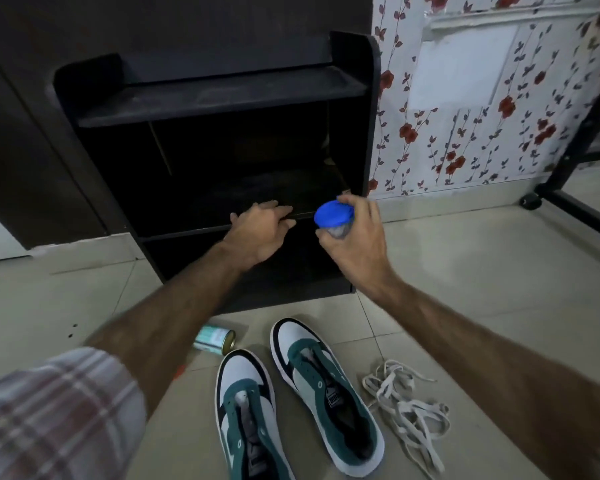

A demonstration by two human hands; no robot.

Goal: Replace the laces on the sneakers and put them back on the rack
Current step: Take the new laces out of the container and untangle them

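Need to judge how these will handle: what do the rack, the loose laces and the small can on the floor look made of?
Rack: looks like dark laminated board, matte and dusty on the top shelf.
Laces: flat woven fabric, off-white, lying limp in a tangle beside the sneakers.
Can: probably metal, judging by the shiny gold rim, with a pale teal printed label, lying on its side.

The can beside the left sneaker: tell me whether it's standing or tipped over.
Tipped over. The can lies on its side on the floor tiles, its gold rim facing sideways toward the left sneaker.
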